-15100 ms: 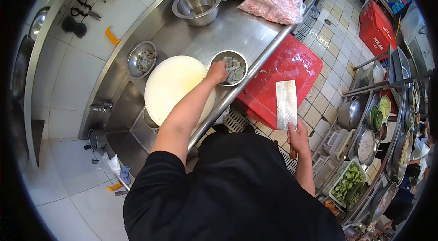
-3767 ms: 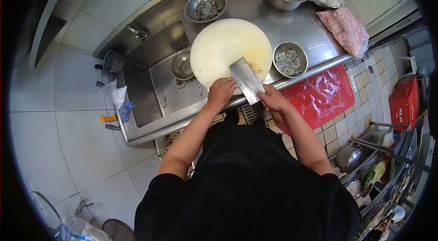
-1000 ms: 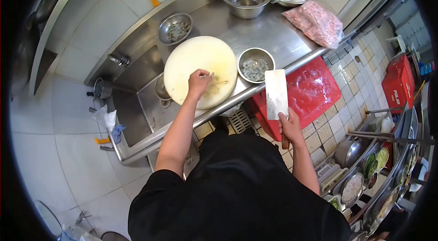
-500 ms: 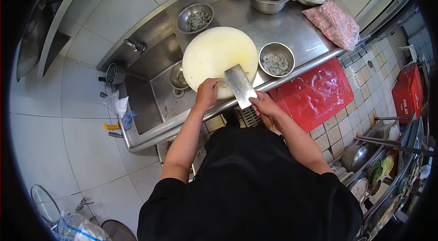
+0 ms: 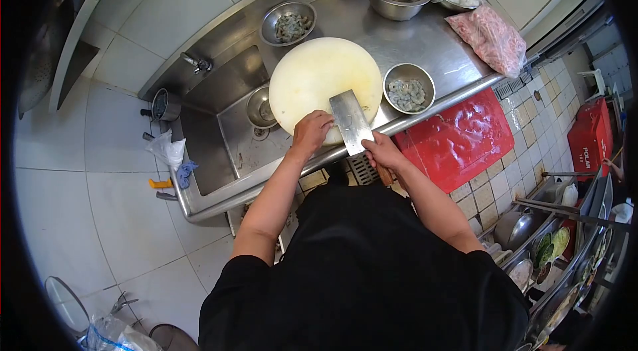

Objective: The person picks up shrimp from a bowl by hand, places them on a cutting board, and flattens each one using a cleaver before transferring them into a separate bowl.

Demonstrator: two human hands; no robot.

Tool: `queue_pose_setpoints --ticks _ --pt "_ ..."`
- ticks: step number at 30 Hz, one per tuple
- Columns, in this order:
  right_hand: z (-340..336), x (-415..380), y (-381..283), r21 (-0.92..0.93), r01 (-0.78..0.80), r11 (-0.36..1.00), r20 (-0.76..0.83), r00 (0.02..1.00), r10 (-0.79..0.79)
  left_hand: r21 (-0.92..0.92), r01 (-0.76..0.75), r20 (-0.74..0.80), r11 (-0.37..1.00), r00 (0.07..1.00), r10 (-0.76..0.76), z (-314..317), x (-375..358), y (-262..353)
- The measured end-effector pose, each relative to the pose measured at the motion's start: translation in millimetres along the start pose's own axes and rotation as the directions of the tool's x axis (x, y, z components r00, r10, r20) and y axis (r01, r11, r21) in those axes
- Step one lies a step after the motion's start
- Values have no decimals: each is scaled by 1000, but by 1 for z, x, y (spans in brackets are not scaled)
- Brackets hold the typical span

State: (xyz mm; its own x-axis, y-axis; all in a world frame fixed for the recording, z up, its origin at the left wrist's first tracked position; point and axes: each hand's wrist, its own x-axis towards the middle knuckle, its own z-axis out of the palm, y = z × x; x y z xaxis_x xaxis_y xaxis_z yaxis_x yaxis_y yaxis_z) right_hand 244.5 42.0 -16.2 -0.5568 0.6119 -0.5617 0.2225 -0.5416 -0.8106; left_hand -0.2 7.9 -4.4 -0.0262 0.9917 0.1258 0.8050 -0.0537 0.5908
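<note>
My right hand is closed on a cleaver, gripping it where the broad blade meets the wooden handle. The blade lies low over the front of a thick, round white cutting board. At its left edge my left hand pinches a small shrimp against the board, mostly covered by the fingers. To the right of the board stands a steel bowl with peeled shrimp. Behind the board is another bowl of greyish shrimp.
Left of the board is a steel sink with a small bowl inside. A large steel bowl and a bag of pink meat sit at the counter's right. A red board lies below the counter edge.
My left hand has shifted slightly up and right, closer to the blade, and its fingers now cover the shrimp. The cleaver stays nearly in place. The view has shifted a little.
</note>
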Motion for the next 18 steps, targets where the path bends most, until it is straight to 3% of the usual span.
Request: queue_pose_setpoints --ticks 13,18 --pt "2 5 -10 -86 28 996 19 999 -26 -113 114 -113 987 985 -127 6 -8 1" --pt "1 9 -11 -110 5 994 25 1000 -2 -61 136 -135 989 981 -143 9 -7 1"
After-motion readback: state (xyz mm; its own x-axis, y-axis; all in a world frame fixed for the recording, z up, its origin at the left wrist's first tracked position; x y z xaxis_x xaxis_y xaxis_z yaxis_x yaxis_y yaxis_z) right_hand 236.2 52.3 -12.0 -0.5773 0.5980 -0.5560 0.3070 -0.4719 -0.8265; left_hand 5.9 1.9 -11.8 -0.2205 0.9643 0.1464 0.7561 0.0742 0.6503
